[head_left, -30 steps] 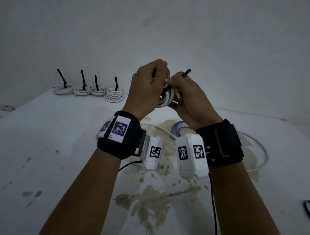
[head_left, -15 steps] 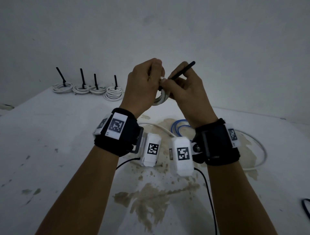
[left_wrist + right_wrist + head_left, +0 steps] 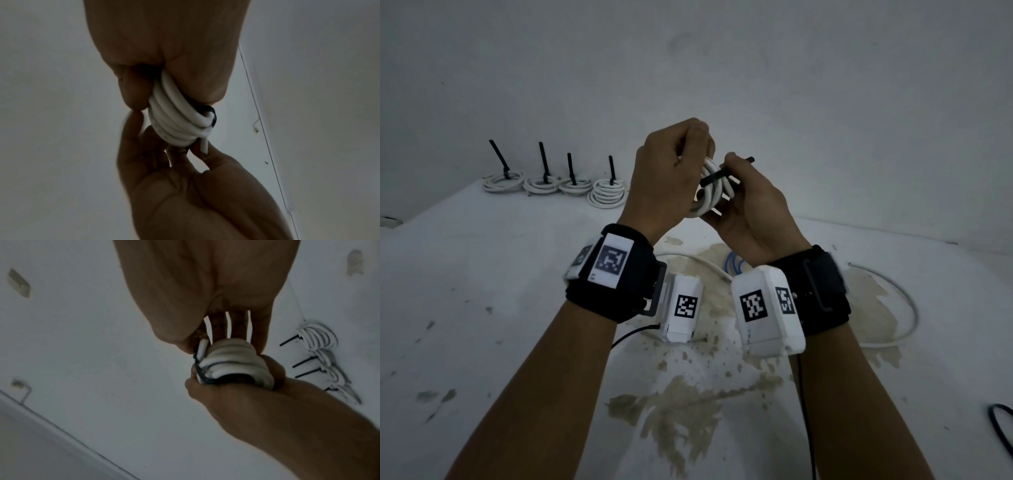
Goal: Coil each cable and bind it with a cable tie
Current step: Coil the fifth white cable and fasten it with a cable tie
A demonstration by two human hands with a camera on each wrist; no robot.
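Both hands hold a white coiled cable (image 3: 710, 192) up above the table. My left hand (image 3: 681, 164) grips the coil's top from the left; its fingers are curled round the loops (image 3: 174, 120). My right hand (image 3: 739, 185) pinches the black cable tie (image 3: 722, 173), which wraps round the coil and sticks out to the upper right. In the right wrist view the tie's loop (image 3: 207, 378) crosses the coil (image 3: 230, 360). A short white cable end (image 3: 204, 144) pokes out by the right fingers.
Several tied white coils (image 3: 571, 183) with upright black tie tails stand in a row at the table's (image 3: 482, 274) far left. Loose white cable (image 3: 893, 301) and blue cable (image 3: 734, 263) lie under my wrists. A black loop (image 3: 1000, 431) lies at the right edge.
The coil has turned so more of it shows between the hands. The tie's tail has dropped from pointing steeply up to lying flatter, and the right hand has rolled palm-up.
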